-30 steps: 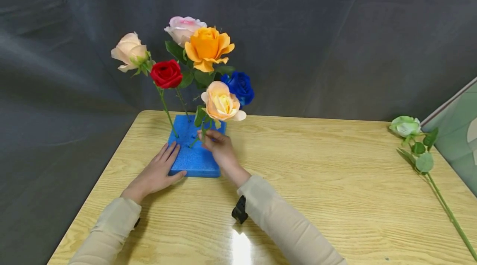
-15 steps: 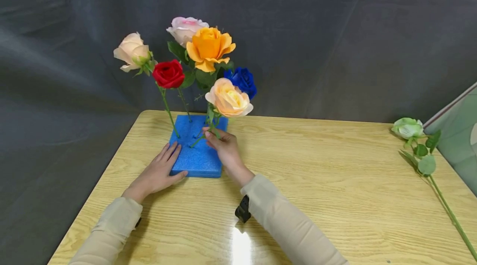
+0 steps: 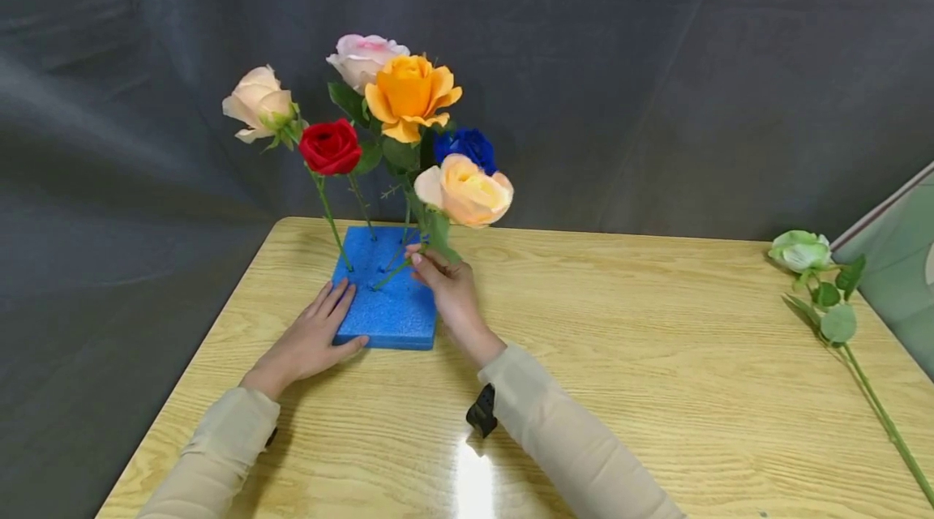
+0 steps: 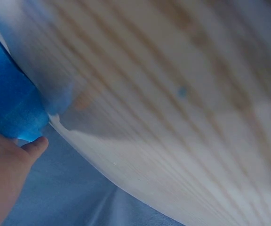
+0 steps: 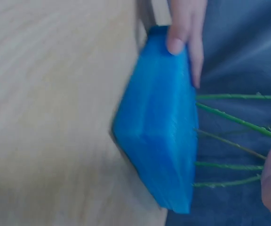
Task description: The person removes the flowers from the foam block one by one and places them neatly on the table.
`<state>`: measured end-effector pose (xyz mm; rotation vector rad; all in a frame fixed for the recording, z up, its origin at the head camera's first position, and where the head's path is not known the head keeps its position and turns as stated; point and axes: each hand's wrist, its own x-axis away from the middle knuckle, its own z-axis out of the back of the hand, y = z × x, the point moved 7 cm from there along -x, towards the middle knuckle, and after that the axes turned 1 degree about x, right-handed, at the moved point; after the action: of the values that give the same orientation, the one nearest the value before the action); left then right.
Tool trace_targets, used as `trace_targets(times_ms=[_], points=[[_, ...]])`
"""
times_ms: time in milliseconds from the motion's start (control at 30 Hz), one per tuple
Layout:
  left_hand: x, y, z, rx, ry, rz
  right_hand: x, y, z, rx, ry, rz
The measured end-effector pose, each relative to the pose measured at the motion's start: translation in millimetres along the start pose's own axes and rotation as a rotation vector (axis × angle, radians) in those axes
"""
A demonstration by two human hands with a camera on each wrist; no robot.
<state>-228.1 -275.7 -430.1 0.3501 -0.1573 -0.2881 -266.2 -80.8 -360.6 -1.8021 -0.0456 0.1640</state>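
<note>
A blue foam block (image 3: 387, 323) lies on the table with several artificial roses standing in it. My left hand (image 3: 305, 340) rests on the block's left side, fingers extended and thumb at the front edge. My right hand (image 3: 454, 293) pinches the green stem of a peach rose (image 3: 470, 193), which leans right with its lower end in the block. Behind it stand a blue rose (image 3: 465, 147), an orange rose (image 3: 410, 97), a pink-white rose (image 3: 366, 58), a red rose (image 3: 331, 147) and a cream rose (image 3: 257, 104). In the right wrist view, stems rise from the block (image 5: 156, 117).
A pale green rose (image 3: 799, 250) with a long stem lies at the table's right side. Beside it stands a green patterned panel (image 3: 901, 259). A dark grey curtain (image 3: 620, 81) hangs behind the wooden table (image 3: 620, 324).
My right hand has moved a little to the right and the peach rose's bloom has tipped right with it, now covering more of the blue rose. The left hand stays on the block.
</note>
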Motion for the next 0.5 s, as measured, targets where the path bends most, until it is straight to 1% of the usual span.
trace_targets(times_ms=[100, 267, 367, 500], points=[[0.3, -0.5, 0.7, -0.005, 0.004, -0.002, -3, -10, 7, 0.01, 0.008, 0.041], [0.8, -0.5, 0.4, -0.013, 0.007, -0.009, -2, -21, 20, 0.019, -0.01, 0.061], [0.8, 0.2, -0.2, -0.012, 0.01, -0.013, -2, -26, 28, -0.003, -0.01, 0.09], [0.9, 1.8, -0.5, -0.011, 0.008, -0.012, -3, -30, 39, -0.029, 0.014, 0.12]])
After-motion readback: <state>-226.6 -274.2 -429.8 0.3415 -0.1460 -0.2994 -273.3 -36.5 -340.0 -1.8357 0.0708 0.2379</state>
